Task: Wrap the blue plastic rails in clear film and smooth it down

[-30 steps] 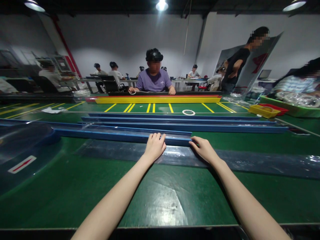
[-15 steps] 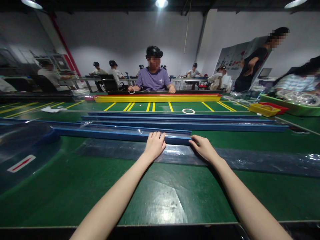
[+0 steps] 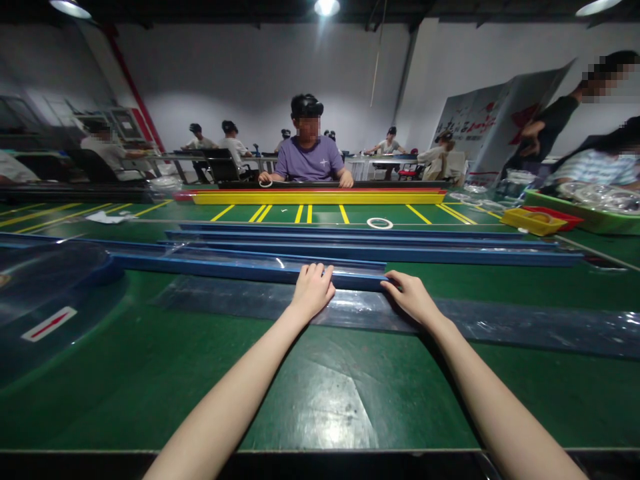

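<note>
A long blue channel lies across the green table, with clear plastic film along its inside. My left hand grips the channel near its right end, fingers curled over the near wall. At the channel's right tip, my right hand pinches the corner between thumb and fingers. A flat strip of clear film runs under both wrists from left to right. At the left, a large curved loop of clear film bears a white label with a red arrow.
More blue channels lie just beyond. Farther back are a white ring, yellow channels, a yellow tray and a green tray at the right. A person in purple sits opposite.
The view has shifted slightly. Both hands keep the same hold on the channel. The standing person at the right has moved farther right.
</note>
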Tool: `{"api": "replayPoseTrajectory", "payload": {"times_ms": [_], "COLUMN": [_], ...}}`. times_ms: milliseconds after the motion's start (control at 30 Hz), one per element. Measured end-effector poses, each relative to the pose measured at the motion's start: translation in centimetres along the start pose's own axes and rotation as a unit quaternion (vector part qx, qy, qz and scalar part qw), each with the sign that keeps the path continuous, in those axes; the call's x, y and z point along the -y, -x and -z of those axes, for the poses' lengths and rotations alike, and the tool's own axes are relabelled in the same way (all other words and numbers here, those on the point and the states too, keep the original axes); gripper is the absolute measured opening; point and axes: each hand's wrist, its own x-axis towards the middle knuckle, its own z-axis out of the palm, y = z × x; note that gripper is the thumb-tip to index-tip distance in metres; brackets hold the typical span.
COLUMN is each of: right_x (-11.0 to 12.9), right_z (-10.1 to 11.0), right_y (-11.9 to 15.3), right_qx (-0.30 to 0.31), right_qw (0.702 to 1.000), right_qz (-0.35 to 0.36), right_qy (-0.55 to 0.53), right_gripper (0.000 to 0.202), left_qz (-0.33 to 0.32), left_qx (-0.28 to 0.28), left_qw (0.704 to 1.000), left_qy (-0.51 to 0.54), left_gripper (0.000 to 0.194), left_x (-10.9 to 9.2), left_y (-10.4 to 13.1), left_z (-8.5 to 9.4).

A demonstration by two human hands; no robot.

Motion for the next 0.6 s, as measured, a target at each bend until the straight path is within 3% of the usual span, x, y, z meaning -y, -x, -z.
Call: {"api": "replayPoseTrajectory", "payload": {"times_ms": [333,600], "right_x": [-0.2,-0.1], "right_z": [-0.3,-0.2], "right_y": [0.0,0.0], "right_qx": [0.003,0.004], "right_qw": [0.999,0.999], "right_qz": [-0.029,-0.035], "right_qy": [-0.015,-0.026], "right_gripper": [0.02,0.021], "left_qz": [-0.001,-0.008], "left_qx": [0.005,0.097], "left_qw": [1.0,0.994], "left_qy": [0.027,0.045], "left_gripper": [0.034,0.025], "left_x": [0.2,1.7], "left_y": [-0.3,-1.9], "left_z": [0.3,1.7]}}
